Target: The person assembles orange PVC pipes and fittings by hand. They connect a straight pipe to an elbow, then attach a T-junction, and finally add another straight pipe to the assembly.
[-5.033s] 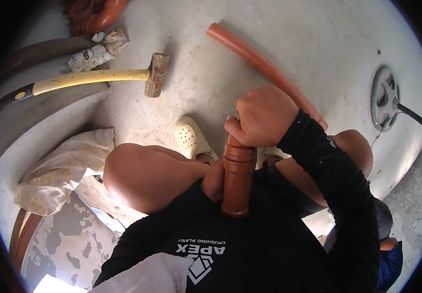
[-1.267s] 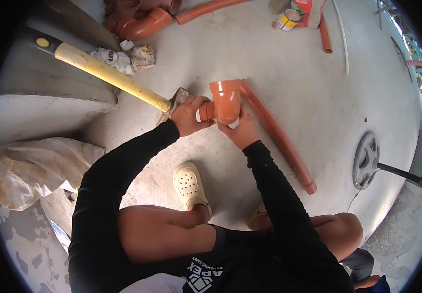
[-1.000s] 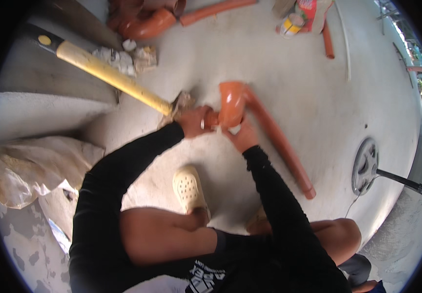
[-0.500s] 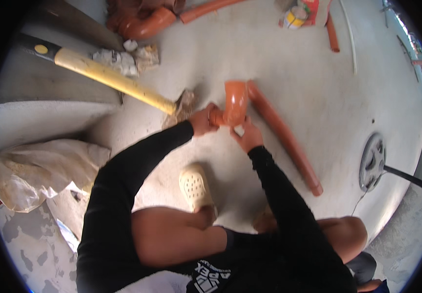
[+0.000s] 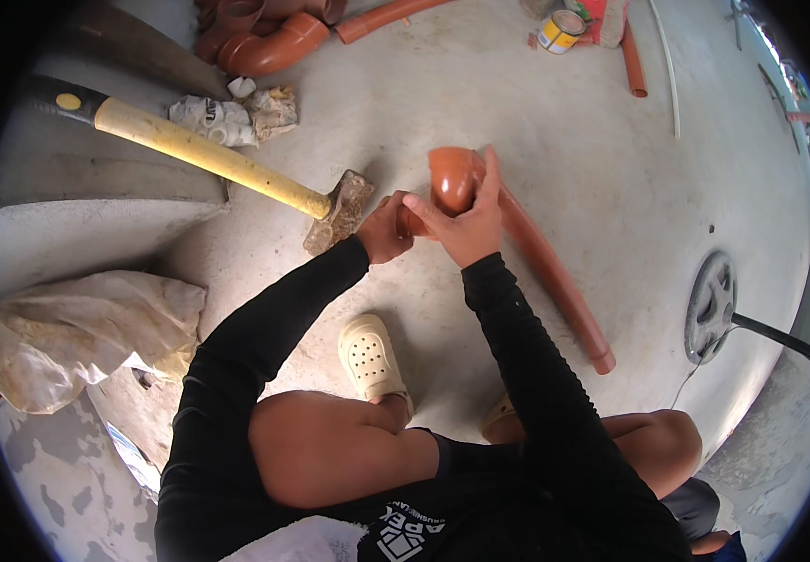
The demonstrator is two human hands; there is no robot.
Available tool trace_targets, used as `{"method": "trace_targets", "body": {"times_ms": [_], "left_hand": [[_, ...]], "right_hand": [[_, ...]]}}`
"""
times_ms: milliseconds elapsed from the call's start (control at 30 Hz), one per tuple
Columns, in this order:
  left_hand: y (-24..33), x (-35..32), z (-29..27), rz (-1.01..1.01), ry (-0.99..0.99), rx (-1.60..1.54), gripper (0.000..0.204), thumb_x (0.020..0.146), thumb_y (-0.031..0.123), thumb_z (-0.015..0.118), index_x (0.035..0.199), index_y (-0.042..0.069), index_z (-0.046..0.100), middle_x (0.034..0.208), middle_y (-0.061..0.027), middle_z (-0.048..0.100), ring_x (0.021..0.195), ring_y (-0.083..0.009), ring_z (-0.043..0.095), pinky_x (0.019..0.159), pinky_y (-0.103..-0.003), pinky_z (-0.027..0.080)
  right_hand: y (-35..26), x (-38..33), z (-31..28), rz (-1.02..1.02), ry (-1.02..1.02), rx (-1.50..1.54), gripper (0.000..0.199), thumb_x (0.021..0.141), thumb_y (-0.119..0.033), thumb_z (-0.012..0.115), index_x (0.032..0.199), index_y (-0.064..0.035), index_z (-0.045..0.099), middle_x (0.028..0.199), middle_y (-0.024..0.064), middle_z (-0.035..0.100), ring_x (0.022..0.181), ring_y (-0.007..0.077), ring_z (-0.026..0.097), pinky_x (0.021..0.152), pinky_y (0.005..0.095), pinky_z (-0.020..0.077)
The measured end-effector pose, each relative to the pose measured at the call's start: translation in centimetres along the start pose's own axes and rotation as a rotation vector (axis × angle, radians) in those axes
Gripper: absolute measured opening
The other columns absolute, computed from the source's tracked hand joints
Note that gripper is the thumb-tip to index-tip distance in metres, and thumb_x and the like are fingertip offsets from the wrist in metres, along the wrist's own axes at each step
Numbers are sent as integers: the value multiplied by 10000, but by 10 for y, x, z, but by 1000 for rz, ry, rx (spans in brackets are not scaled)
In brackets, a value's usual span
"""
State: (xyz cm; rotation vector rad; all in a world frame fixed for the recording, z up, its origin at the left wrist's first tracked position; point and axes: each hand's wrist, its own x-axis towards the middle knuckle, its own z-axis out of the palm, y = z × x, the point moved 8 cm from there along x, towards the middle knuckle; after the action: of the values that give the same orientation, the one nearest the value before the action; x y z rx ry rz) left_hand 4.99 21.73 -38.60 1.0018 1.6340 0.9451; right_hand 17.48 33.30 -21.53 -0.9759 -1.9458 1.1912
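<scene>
An orange-brown plastic pipe fitting [image 5: 453, 176], bent like an elbow, is held up in front of me. My left hand [image 5: 386, 231] is closed round its narrower left end. Across its right side lies my right hand [image 5: 473, 220], thumb over the near side and fingers along the far edge. Just to the right, a long pipe [image 5: 559, 281] of the same colour slants over the floor; its far end is hidden behind my right hand. A sledgehammer head [image 5: 341, 211] rests on the floor left of my left hand, its yellow handle [image 5: 208, 157] running up to the left.
More orange pipe bends [image 5: 278, 47] lie at the far left, near crumpled bags [image 5: 213, 120]. A yellow-labelled tin [image 5: 562, 31] and a short pipe [image 5: 634, 61] are at the far right. A round grey base with a pole [image 5: 712, 304] stands right; a dusty sack [image 5: 96, 323] lies left.
My right hand has moved up from beneath the fitting to wrap its right side. The fitting has turned slightly, its wide end tipped more toward me. My left hand keeps its grip.
</scene>
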Motion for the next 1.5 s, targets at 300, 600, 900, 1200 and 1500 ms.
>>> {"method": "trace_targets", "body": {"times_ms": [300, 600, 900, 1200, 1500], "left_hand": [[1, -1, 15, 12, -49, -402, 706, 761, -134, 764, 1350, 123, 472, 1228, -107, 668, 1119, -209, 679, 910, -353, 578], [37, -11, -11, 116, 193, 20, 684, 775, -28, 797, 1357, 128, 471, 1153, -139, 687, 1080, -300, 704, 903, -409, 580], [30, -38, 1, -151, 137, 237, 745, 719, 112, 885, 1358, 129, 504, 1155, -192, 708, 1133, -385, 721, 931, -480, 576], [10, -35, -2, -178, 33, 134, 709, 786, 122, 857, 1371, 140, 456, 1140, -222, 721, 1082, -413, 733, 922, -470, 584], [-1, -18, 1, -165, 110, 92, 719, 774, 157, 886, 1355, 125, 464, 1101, -240, 717, 1039, -446, 737, 876, -494, 592]], "right_hand": [[10, 4, 10, -29, -105, 100, 938, 776, -123, 833, 1575, -55, 347, 1294, 204, 680, 1101, 348, 734, 927, 436, 603], [-33, 13, 1, -141, -44, 17, 1011, 764, -150, 859, 1618, -47, 327, 1196, 210, 709, 1004, 363, 755, 871, 436, 616], [-39, -7, 5, -202, 7, -66, 985, 762, -182, 870, 1593, 2, 375, 1184, 205, 727, 1036, 353, 766, 891, 423, 621], [-22, -10, 12, -100, -65, 54, 970, 746, -180, 867, 1578, -7, 399, 1120, 165, 751, 965, 305, 782, 869, 397, 630], [-10, -1, 13, 166, -186, 79, 921, 733, -219, 886, 1522, 17, 476, 1164, 182, 753, 1017, 295, 777, 897, 405, 622]]}}
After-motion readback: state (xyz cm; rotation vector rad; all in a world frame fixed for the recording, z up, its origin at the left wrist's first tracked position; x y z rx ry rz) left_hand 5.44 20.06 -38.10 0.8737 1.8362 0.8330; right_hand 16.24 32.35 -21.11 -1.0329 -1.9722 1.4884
